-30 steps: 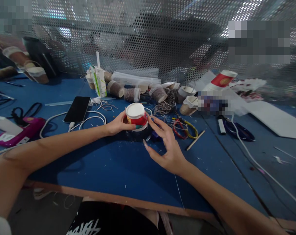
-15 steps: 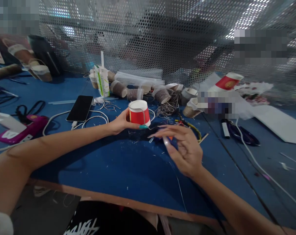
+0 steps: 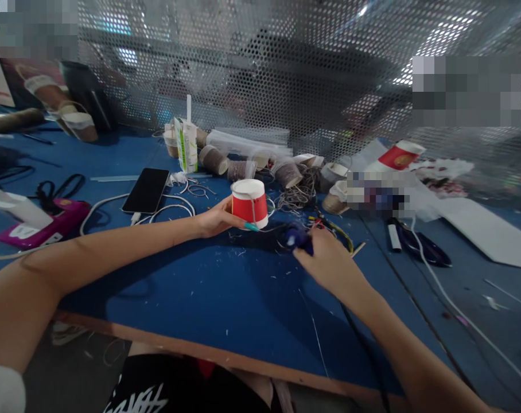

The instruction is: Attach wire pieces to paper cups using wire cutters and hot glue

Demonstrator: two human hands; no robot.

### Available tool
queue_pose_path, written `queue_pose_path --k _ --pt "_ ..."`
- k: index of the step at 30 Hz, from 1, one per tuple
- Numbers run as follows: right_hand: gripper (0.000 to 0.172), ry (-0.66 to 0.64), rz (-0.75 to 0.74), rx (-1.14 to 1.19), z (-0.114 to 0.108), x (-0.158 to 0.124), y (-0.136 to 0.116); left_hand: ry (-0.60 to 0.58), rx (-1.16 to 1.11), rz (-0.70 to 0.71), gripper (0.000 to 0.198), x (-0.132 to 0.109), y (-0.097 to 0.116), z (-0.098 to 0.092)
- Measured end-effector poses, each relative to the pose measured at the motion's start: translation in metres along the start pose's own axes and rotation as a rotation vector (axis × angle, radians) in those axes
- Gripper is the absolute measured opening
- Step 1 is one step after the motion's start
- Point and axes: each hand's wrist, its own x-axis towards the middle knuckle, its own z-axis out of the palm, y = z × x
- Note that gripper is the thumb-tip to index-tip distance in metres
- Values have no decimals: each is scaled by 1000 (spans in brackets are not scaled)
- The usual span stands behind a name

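Observation:
Near the middle of the table, my left hand (image 3: pixel 215 219) is closed around a small red-and-white paper cup (image 3: pixel 249 207). A thin cord runs down the cup's side, and a loop of it shows at the right. My right hand (image 3: pixel 327 252) grips a dark blue glue gun (image 3: pixel 297 238), blurred by motion, with its front end towards the cup but apart from it. Its handle is mostly hidden by my fingers. A black cord (image 3: pixel 364 350) trails below my right forearm.
Behind the cup lie several brown cord-wrapped cups (image 3: pixel 213 159), tangled cord (image 3: pixel 297 192) and clear sticks (image 3: pixel 247 140). A phone (image 3: pixel 146 190) with a white cable and a magenta device (image 3: pixel 56 221) are at left. Pliers with yellow handles (image 3: pixel 340 231) lie beyond my right hand.
My right hand, open with fingers spread before, has closed on the glue gun. My left hand keeps hold of the cup. The whole view has shifted slightly.

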Motion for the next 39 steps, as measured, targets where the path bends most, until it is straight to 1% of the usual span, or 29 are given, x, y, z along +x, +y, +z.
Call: queue_pose_path --k 3,5,7,9,11,13,14,16,17,20,22,25,29,34,39 --pt "18 95 -9 213 -11 7 -4 70 3 23 59 1 -2 2" --pt "24 110 49 335 -17 7 -9 105 16 48 63 2 -3 4" --pt "32 167 124 515 -19 2 -15 112 34 61 64 3 -3 5" --pt "32 233 104 587 -18 -5 -21 81 56 45 64 3 -4 5" --pt "23 242 27 533 -16 -12 -26 27 91 13 63 2 -3 6" --pt "9 225 -115 457 -14 -17 -29 -13 130 -17 62 0 -2 6" --pt "8 222 -203 434 -13 -18 -31 -27 146 -26 61 -1 -1 7" --pt "12 225 -372 403 -11 -20 -34 -60 173 -31 60 -3 0 7" --pt "12 232 -418 384 -10 -21 -36 -80 184 -24 60 -3 0 7" --pt "12 232 -396 336 -8 -23 -39 -123 211 1 60 -5 1 8" --pt "14 191 -372 349 -7 -23 -39 -131 217 -1 60 -5 1 8" --pt "16 142 -381 396 -6 -23 -37 -131 208 -10 62 -5 0 8" --pt "18 119 -379 375 -8 -22 -39 -104 211 -23 66 -4 -1 6" --pt "16 144 -406 303 -13 -22 -43 -114 199 -7 60 -4 -3 4" --pt "19 131 -398 311 -8 -23 -38 -111 166 -16 61 -3 -3 6"
